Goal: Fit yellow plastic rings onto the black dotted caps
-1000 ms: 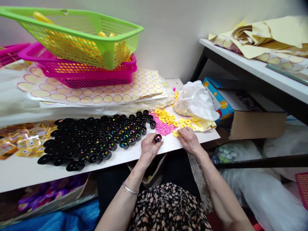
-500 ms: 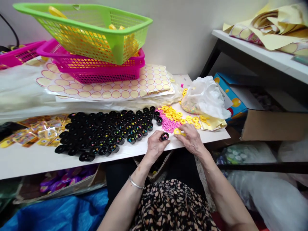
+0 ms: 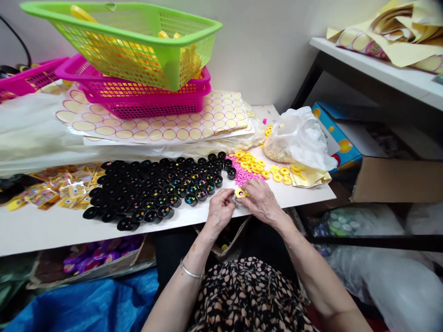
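Observation:
My left hand and my right hand meet at the white table's front edge. Between their fingertips sits a yellow ring, pressed on top of a small black cup that the left hand grips; the cup is mostly hidden. To the left lies a large cluster of black cups with coloured beads inside. Just behind my hands are a pile of pink beads and several loose yellow rings.
A green basket rests on stacked pink baskets over sticker sheets. A white plastic bag and a blue carton lie right. Yellow packets lie left. A shelf stands at right.
My right hand carried a yellow ring leftward from the table to the black cup in my left hand. The two hands came together, and the ring now covers the cup.

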### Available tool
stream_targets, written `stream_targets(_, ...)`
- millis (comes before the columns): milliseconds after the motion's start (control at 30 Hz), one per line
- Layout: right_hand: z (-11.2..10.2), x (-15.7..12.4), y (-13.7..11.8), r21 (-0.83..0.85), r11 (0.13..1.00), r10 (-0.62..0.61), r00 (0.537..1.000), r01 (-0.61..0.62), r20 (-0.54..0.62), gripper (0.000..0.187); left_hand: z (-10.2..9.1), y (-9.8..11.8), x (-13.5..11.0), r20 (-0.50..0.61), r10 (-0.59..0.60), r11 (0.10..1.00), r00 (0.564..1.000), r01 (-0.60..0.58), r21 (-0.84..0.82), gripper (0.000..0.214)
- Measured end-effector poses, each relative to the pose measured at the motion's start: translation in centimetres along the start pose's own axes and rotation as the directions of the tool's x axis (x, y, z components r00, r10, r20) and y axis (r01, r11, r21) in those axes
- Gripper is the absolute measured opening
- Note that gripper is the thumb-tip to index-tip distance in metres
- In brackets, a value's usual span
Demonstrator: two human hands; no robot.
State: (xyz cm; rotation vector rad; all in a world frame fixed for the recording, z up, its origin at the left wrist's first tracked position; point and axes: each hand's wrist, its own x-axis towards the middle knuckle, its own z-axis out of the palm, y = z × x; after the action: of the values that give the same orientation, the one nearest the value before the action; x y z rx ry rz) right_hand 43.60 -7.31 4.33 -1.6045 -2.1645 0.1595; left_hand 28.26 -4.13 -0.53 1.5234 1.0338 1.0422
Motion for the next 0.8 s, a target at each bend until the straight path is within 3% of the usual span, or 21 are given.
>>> stream_targets(233, 0.2, -0.2, 0.5, -0.004, 1.000, 0.019, 1.000, -0.019, -0.016, 0.022, 0.6, 0.4, -0.1, -0.098, -0.241, 0.941, 0.966, 0.207, -0.269, 0.017)
stream_targets(600, 0.4, 0.0, 0.3, 0.009, 1.000, 0.014, 1.000, -0.014, 0.008, 0.019, 1.3, 1.5, 0.3, -0.075, -0.182, 0.967, 0.980, 0.165, -0.197, 0.020)
stream_targets(800, 0.9, -0.2, 0.6, 0.270, 0.961, 0.063, 0.998, -0.060, -0.003, 0.013, 1.6, 1.2, 0.6, -0.100, -0.183, 0.975, 0.978, 0.168, -0.142, 0.018)
